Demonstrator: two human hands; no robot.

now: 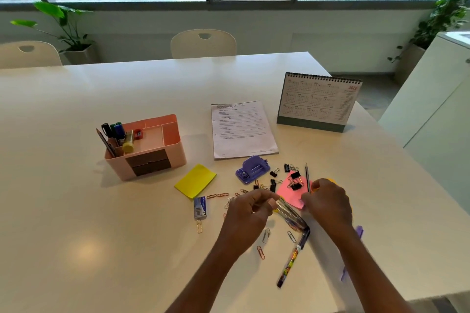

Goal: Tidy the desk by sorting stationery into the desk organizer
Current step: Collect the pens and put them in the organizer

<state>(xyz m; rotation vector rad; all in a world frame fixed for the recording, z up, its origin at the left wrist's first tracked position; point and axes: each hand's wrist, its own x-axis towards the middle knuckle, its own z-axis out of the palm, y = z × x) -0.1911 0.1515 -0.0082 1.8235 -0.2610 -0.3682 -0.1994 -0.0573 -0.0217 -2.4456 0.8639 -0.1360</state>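
Spanning the view, the white table [127,211] carries a pink desk organizer [167,157] at the left, well apart from both hands, with markers [114,132] standing in its rear corner. The left hand [248,218] curls its fingers, with the fingertips [272,203] pinching the upper end of a stapler [292,216]. The right hand [329,204] is also curled, just beside that end; whether it grips anything I cannot tell. The stapler is silvery metal and slants down toward a patterned pen [291,262]. Paper clips [260,251] lie scattered beneath it, and black binder clips [295,180] lie just beyond.
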